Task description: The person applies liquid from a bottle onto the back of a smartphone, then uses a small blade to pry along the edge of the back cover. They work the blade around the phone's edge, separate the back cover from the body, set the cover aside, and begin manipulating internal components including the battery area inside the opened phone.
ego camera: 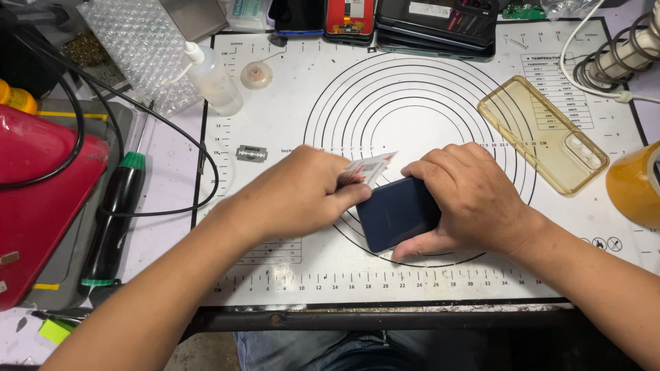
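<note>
head view: right hand (474, 199) curled over a dark blue phone (395, 214), fingers pressed together along its top edge, thumb beneath, holding it flat on the white work mat (426, 103) near the front edge. left hand (299, 192) pinches a thin plastic card (369, 168) against the phone's left edge. yellowed clear case (540, 134) lies well apart at right; razor blade (251, 153) and squeeze bottle (214, 81) at left.

Both forearms angle inward; left hand (295, 192) pinches, right hand (467, 199) curls downward.
</note>
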Demonstrator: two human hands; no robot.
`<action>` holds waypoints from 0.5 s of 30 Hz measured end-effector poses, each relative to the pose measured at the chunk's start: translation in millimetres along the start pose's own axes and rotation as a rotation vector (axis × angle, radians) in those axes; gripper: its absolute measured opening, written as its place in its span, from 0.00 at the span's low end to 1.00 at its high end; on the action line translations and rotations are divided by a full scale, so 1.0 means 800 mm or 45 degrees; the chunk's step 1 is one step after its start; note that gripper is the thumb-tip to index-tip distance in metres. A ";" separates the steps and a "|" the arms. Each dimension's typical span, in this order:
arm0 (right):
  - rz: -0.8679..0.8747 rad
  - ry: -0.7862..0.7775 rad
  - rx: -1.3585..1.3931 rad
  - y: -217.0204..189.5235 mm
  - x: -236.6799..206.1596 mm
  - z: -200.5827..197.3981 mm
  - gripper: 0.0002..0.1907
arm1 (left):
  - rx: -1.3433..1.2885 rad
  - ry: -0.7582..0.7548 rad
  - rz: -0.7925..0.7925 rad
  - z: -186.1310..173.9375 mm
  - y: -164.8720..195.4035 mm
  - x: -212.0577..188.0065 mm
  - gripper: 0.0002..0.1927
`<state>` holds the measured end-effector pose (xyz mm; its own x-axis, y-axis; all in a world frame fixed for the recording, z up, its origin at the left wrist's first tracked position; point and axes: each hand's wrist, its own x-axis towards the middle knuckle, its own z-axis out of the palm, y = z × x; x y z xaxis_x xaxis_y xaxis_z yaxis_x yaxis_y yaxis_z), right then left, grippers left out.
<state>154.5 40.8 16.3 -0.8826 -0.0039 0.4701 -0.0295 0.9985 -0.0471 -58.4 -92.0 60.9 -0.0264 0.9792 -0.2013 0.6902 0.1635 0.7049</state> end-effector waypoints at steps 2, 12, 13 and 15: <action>0.023 -0.019 -0.010 0.000 -0.001 0.000 0.53 | -0.146 0.047 -0.001 0.012 -0.011 -0.008 0.13; 0.058 -0.036 -0.031 0.002 0.002 -0.002 0.56 | -0.582 0.140 -0.242 0.055 -0.040 -0.013 0.16; 0.050 -0.046 -0.033 0.002 0.005 -0.004 0.56 | -0.559 0.150 -0.273 0.052 -0.041 -0.007 0.16; 0.040 -0.063 -0.036 0.003 0.012 -0.007 0.57 | -0.620 0.157 -0.155 0.044 -0.044 0.009 0.17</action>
<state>148.5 43.2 26.0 -0.9050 0.0253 0.4246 0.0112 0.9993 -0.0357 -57.1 -95.3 10.5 -0.1909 0.9516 -0.2410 0.2605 0.2858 0.9222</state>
